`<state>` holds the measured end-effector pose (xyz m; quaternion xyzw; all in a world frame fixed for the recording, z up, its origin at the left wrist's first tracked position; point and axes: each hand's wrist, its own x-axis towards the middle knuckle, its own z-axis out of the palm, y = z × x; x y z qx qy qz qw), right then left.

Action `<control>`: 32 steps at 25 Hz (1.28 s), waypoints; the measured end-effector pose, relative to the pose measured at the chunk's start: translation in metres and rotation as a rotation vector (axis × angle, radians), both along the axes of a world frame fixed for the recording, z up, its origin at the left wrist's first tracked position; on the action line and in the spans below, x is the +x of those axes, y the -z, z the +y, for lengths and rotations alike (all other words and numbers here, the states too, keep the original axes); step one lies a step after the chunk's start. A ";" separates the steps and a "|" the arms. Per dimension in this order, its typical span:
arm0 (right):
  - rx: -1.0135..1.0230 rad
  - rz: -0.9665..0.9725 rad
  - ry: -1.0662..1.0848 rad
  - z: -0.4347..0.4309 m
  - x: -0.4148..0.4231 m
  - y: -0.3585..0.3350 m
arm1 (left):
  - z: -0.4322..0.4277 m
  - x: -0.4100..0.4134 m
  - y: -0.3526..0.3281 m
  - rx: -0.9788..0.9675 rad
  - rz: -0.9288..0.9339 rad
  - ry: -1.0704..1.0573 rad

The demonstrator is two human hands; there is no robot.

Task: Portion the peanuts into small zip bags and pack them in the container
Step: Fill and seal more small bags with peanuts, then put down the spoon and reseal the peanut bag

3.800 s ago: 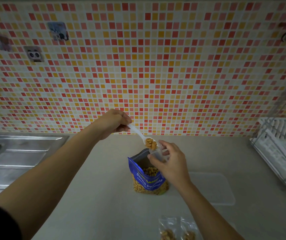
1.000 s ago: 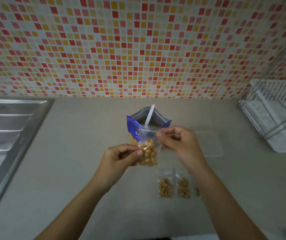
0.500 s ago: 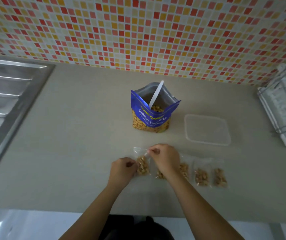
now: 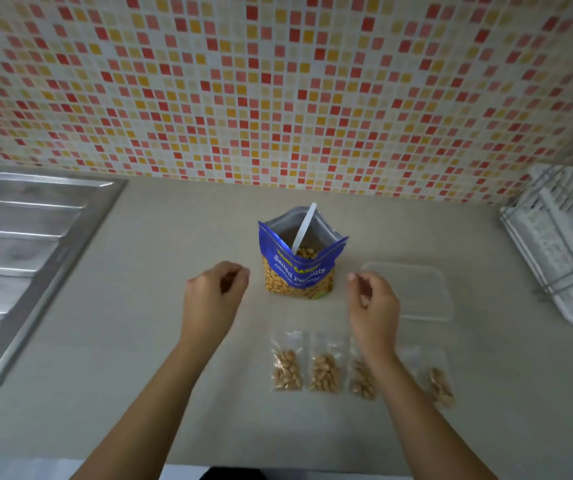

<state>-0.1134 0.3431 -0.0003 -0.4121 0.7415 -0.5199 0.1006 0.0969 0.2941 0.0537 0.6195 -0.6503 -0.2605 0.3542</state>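
Both hands are up over the surface (image 4: 174,393) with nothing in them; the left hand (image 4: 214,292) hangs just left of the peanut bag (image 4: 298,275); the right hand (image 4: 373,306) hangs just right of it; each grip is loose, with fingers softly bent and holding nothing.

The peanut bag stands open with its mouth up; the spoon (image 4: 304,230) sticks out of it, scoop end down in the nuts; its handle points up and away from the person and leans a little to the right.

The small bags (image 4: 286,367) lie flat in a row on the near side of the peanut bag; the row runs left to right and goes on past the peanut bag's right side; each one lies long-ways toward the peanut bag, with the zip end nearest it and the nuts at the end nearest the person; the right arm hides part of the row.

The container (image 4: 427,296) lies flat just right of the peanut bag, long side running left to right; no small bag is in it yet.

I think the next move is either one more scoop or the packing. For packing, the right hand is nearer, since the container sits just past it and the row lies under its arm. For the spoon, both hands look about as near.
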 end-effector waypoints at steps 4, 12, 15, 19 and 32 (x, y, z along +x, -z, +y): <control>-0.024 -0.019 -0.091 -0.048 -0.013 -0.047 | -0.066 -0.038 -0.058 -0.161 -0.020 0.291; 0.269 0.176 -0.344 -0.080 -0.016 -0.048 | -0.129 -0.096 -0.037 -0.078 -0.398 0.595; 0.227 0.165 -0.388 -0.080 -0.019 -0.047 | -0.122 -0.093 -0.042 -0.078 -0.284 0.508; 0.199 0.187 -0.387 -0.084 -0.022 -0.047 | -0.108 -0.061 -0.079 -0.120 -0.220 0.475; 0.227 0.265 -0.319 -0.089 -0.020 -0.048 | 0.033 0.064 0.074 0.338 0.178 -0.113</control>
